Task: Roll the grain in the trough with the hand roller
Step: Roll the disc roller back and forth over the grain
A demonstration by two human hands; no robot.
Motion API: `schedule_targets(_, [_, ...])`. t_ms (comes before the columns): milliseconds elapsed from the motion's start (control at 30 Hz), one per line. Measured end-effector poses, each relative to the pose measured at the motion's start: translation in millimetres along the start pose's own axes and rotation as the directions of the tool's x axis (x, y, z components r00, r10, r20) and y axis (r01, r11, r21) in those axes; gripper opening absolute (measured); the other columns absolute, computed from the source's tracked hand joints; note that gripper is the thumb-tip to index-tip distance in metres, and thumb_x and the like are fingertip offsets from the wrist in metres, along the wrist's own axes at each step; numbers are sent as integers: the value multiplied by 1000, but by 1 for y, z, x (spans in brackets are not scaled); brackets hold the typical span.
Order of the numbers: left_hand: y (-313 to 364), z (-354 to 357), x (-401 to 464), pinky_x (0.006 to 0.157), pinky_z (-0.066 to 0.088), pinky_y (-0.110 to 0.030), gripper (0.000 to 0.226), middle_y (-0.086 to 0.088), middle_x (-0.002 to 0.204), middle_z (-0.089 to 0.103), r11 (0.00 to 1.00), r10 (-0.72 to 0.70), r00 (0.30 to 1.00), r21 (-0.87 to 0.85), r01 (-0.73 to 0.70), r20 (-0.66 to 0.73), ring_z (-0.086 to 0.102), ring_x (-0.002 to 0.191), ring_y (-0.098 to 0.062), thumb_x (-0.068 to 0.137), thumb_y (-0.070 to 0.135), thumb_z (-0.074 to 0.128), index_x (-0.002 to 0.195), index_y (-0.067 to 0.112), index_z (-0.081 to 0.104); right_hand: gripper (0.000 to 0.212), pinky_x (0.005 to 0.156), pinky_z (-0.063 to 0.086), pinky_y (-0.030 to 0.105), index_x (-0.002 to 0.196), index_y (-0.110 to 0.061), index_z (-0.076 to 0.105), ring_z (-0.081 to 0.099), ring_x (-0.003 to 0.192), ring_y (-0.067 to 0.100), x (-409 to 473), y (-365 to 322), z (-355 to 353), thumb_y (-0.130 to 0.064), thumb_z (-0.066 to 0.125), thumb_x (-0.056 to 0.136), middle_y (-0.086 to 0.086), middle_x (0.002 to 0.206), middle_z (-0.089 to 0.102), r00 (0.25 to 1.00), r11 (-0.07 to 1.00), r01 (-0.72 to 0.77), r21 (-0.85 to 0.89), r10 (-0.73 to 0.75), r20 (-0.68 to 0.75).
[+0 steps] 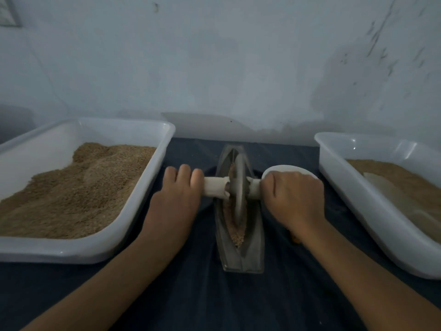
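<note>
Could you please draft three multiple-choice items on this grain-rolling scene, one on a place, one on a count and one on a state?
1. Where does the trough stand?
A. Between the two tubs
B. Inside the left tub
C. Behind the right tub

2. How many white tubs hold grain?
A. One
B. Two
C. Four

3. How is the hand roller held?
A. Lying untouched
B. By the left hand only
C. By both hands, one on each handle

Answers:
1 A: it sits on the dark cloth, tubs either side.
2 B: the left tub and right tub.
3 C: the left hand and right hand each hold a handle.
</note>
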State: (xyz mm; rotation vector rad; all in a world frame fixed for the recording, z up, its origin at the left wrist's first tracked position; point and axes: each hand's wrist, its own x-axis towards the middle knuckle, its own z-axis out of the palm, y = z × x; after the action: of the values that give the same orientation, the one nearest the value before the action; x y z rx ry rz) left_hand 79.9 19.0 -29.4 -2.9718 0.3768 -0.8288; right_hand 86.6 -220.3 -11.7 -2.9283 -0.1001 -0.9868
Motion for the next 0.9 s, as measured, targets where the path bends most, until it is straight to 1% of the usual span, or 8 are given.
schedule_targets(133, [-1,-2,-5,66,56,-30,47,-5,120,41,1000,-2,1000,-8,2,19,42,108,-23,89,8,68,124,16,37,53,46,19,24,56,-23,46,36,41,13,-14,-2,-5,-40,22,99,-7,48,44,998,1000,10,-22,-12,-62])
schedule_targets(267, [-1,6,24,52,37,-29,52,-2,111,47,999,-38,999,-23,38,12,45,103,-23,80,10,79,112,20,40,56,47,21,29,53,-19,48,39,45,17,16,2,9,-41,24,98,-3,51,44,999,999,-45,-20,45,19])
schedule_targets(433, [1,16,76,56,32,-35,29,-2,102,61,991,-135,990,13,135,29,55,99,-25,92,16,72,101,23,46,49,55,24,34,79,-17,56,51,67,25,85,19,36,-45,18,93,7,78,57,915,997,-67,-49,81,395])
schedule_targets(567, [9,16,105,64,40,-37,19,-5,102,67,974,-202,975,125,190,88,62,101,-26,94,21,73,111,21,65,8,61,40,39,90,-21,40,55,74,25,113,30,46,-16,41,97,10,90,55,771,997,79,7,-65,634])
schedule_targets(667, [10,14,99,63,39,-37,18,-5,103,66,977,-194,978,108,185,73,60,102,-26,96,16,70,112,19,63,21,58,33,37,89,-20,45,53,74,24,104,27,42,-31,28,94,8,87,55,820,997,79,-15,-56,570])
schedule_targets(733, [10,11,82,61,37,-35,20,-4,102,63,984,-170,985,60,167,32,56,102,-25,96,15,69,105,20,52,44,55,24,35,80,-18,50,50,69,24,83,22,36,-42,15,91,6,79,54,903,999,4,-37,12,429])
schedule_targets(800, [9,9,58,58,35,-33,32,-3,104,58,989,-143,990,26,143,-4,52,102,-24,92,13,72,103,20,43,50,53,19,34,68,-17,52,45,60,22,55,13,27,-41,20,99,4,68,52,963,999,-35,-11,36,266])
schedule_targets(900, [3,7,18,55,40,-30,41,-5,109,50,996,-81,996,-36,80,-32,48,102,-24,87,6,72,112,17,42,56,50,35,33,58,-20,52,44,51,18,18,-2,1,-40,21,100,-1,57,50,993,999,-24,-39,28,114])
